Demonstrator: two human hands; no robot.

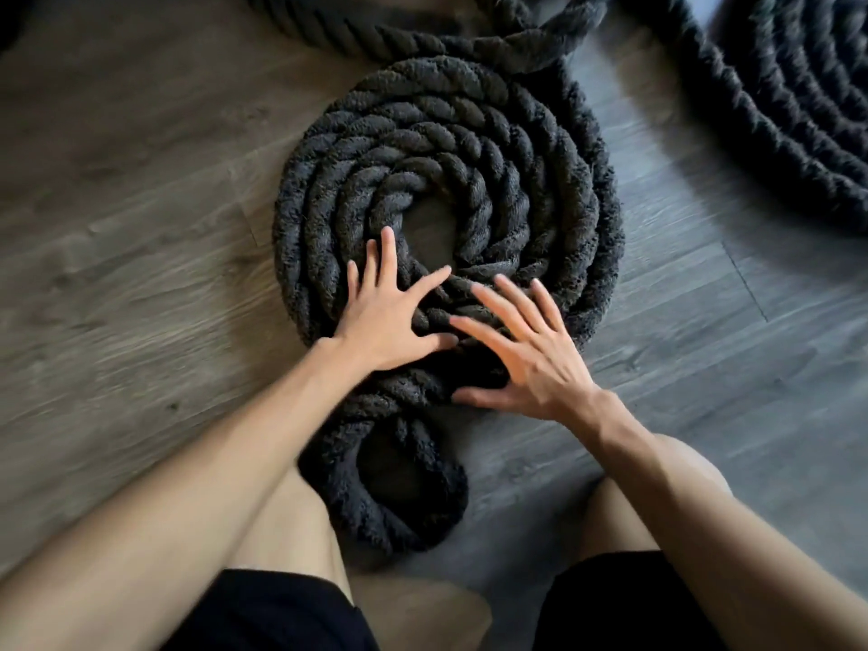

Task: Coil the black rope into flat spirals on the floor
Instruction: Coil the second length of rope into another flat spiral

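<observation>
On the wooden floor (131,256) at the left nothing of the task lay; the work began where the left hand (392,317) rested flat on the near side of the black rope (540,180), fingers spread wide and straight, gripping nothing, its fingertips reaching toward the bare hole at the spiral's middle. The rope sat coiled in several rings in front of the person's knees, with a small loose loop (399,491) doubled back between the legs and a strand running off the far edge toward more rope at the top. Just beside the left hand, the right hand (530,354) was also spread open over the near rings, blurred, so whether it pressed or hovered could not be told. The step in hand looked like flattening and tightening the near rings. To do it well, the palms would likely need to press down evenly while nudging each ring snug against its neighbour, without lifting one ring over another, and the loose loop would need feeding into the spiral. Farther right, a second coil (798,101) lay well apart.
</observation>
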